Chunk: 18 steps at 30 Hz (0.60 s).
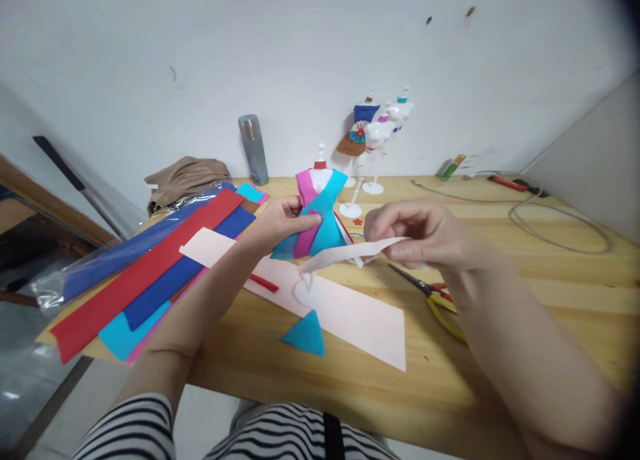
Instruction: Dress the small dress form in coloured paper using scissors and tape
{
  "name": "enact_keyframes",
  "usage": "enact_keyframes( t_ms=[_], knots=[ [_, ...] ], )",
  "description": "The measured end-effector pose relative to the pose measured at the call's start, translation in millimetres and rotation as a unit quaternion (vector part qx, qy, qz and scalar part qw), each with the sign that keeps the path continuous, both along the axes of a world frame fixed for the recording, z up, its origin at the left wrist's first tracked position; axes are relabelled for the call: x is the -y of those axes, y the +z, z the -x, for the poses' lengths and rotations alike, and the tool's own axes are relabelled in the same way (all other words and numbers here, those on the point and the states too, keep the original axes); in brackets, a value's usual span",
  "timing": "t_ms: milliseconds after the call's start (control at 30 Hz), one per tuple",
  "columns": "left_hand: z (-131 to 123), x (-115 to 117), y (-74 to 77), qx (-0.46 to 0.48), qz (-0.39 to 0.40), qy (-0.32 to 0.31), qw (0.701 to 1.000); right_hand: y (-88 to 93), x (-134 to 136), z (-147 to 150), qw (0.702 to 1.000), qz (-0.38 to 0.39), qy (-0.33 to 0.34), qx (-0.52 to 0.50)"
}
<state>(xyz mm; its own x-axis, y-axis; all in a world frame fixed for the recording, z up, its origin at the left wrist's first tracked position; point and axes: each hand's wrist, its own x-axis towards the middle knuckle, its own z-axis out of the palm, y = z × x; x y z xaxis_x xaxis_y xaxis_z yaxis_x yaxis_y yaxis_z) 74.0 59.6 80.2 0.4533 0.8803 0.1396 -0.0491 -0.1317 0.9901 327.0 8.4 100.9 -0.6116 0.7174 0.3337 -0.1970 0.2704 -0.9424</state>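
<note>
My left hand [287, 223] is closed around the waist of a small mannequin [321, 178] dressed in crossed pink and turquoise pieces with a turquoise skirt [330, 237]. A red band circles its neck, and its round white base stands below. My right hand [417, 237], its fingers pinched, grips one end of a thin white strip [350, 252]. The strip stretches leftward just in front of the skirt; whether its far end sticks to the mannequin I cannot tell. Under the mannequin lies a pale pink sheet [367, 317], with a turquoise triangle [306, 333] near its front edge.
Scissors [440, 310] with yellow and red handles lie beneath my right forearm. Red [150, 267], blue and turquoise sheets are stacked on the left. Behind stand a flask [254, 150] and several small mannequins [379, 137]. A grey cable [515, 213] loops at the right.
</note>
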Motion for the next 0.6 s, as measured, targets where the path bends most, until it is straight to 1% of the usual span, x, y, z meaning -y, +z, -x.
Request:
enact_keyframes(
  t_ms=[100,200,267,367,500,600],
  knots=[
    [-2,-3,8.3,-0.01,-0.056,0.006,0.998,4.2,2,-5,1.0,-0.003,-0.002,0.02],
    [-6,-9,13.0,-0.021,-0.12,0.018,0.992,4.0,0,-14,0.999,-0.007,-0.038,0.001],
    [-9,-13,11.8,-0.027,-0.143,0.021,0.989,3.0,-1,-19,0.998,-0.014,-0.068,0.003],
    [-13,-19,4.2,-0.024,-0.129,0.016,0.991,3.3,-3,-23,0.994,-0.007,-0.098,0.037],
    [-13,-28,-7.1,-0.01,-0.099,0.023,0.995,5.8,-6,-21,0.992,0.016,-0.089,0.092],
    [-11,-32,-10.2,0.0,-0.1,0.028,0.995,6.1,-6,-16,0.99,0.019,-0.088,0.11]
  ],
)
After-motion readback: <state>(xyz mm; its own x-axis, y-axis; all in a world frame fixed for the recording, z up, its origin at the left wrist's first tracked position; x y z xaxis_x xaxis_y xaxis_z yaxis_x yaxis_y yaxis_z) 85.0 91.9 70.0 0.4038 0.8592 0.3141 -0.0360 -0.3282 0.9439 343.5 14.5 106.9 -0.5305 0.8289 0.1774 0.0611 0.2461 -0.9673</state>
